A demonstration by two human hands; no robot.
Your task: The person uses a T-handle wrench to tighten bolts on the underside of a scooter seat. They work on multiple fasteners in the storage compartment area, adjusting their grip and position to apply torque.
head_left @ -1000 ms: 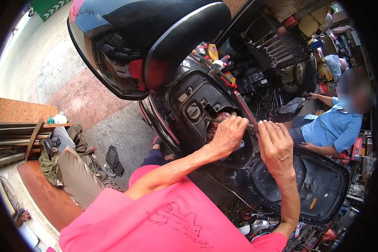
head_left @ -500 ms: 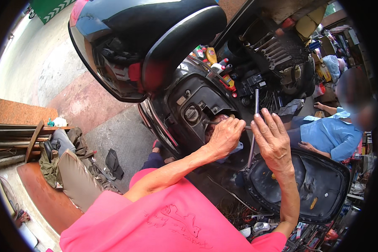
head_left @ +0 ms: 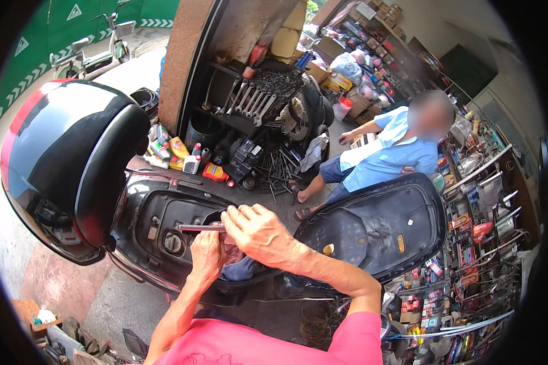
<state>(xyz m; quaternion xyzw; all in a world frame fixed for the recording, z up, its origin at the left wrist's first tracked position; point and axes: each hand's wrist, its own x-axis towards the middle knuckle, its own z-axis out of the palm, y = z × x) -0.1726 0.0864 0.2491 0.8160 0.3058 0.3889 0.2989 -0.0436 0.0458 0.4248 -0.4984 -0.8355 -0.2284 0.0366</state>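
Above the open seat compartment (head_left: 146,222) of a black scooter, I hold a metal T-handle wrench (head_left: 192,227). My left hand (head_left: 207,254) is closed around it just below the crossbar. The fingers of my right hand (head_left: 265,237) are bent over the crossbar's right part and hide that end. The wrench's lower end is out of sight behind my hands. A round black cap (head_left: 174,243) sits in the compartment, left of my left hand. Blue-grey cloth (head_left: 238,270) lies below my right hand. The scooter's seat (head_left: 371,228) is flipped open on the right, underside up.
A large black top case (head_left: 61,170) stands at the scooter's left end. Beyond the scooter are oil bottles (head_left: 192,163), several spanners (head_left: 252,100) and a pile of metal rods (head_left: 277,167). A person in a blue shirt (head_left: 389,146) sits past the seat. Crowded shelves (head_left: 463,261) stand at right.
My view has turned, so the scooter now lies across the picture. The crossbar has swung round relative to the scooter. My right hand's fingers, straight before, are now bent over the bar.
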